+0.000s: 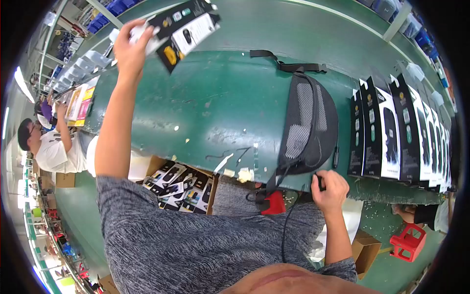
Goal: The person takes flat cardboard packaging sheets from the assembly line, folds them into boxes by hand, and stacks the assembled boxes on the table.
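Note:
Raised at the far left, my left hand (131, 49) grips a black-and-white printed cardboard box (188, 34) by its near end and holds it tilted above the green table. Fingers curled, my right hand (330, 191) is at the table's near edge, closed around something small and black that it mostly hides. Just beyond that hand a black pen-like tool (336, 157) lies on the table. Left of it rests a black mesh waist bag (311, 125), its strap (303, 67) stretched out at the far side and another strap hanging over the near edge.
Several black-and-white boxes (389, 132) stand in a row at the right. Below the near edge is an open carton (213, 196) of printed pieces. Scraps (246, 174) litter the green table (210, 108). A red stool (408, 242) stands right; another person (58, 147) sits left.

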Tool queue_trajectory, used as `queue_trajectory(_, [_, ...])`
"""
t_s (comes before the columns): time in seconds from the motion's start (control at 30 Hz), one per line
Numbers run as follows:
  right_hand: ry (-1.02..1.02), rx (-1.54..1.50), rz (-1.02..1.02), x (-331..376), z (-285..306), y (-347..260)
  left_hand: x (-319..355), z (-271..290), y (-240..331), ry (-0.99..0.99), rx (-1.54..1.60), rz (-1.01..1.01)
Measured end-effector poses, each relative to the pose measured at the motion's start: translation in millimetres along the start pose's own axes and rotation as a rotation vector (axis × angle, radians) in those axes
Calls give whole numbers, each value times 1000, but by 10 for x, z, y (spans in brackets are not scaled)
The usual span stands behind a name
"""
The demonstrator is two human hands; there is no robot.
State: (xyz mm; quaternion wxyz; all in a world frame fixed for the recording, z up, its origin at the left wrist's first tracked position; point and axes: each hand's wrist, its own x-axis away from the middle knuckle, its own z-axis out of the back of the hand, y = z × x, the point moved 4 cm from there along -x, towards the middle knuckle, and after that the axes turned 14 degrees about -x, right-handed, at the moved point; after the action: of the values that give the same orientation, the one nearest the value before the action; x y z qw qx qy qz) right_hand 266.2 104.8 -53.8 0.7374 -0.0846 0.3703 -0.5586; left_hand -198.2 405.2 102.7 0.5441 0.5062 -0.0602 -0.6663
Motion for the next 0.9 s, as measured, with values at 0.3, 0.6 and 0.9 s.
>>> queue_trajectory(0.3, [-176, -1604, -484, 173, -331, -701, 3501, 719, 1054, 128, 515, 603])
queue_trajectory(0.6, [-48, -1001, 42, 528, -295, -1263, 3687, 337, 1657, -413, 128, 41])
queue_trajectory(0.9, [-343, -933, -20, 698, -7, -1520, 3604, -439, 2276, -744, 635, -48])
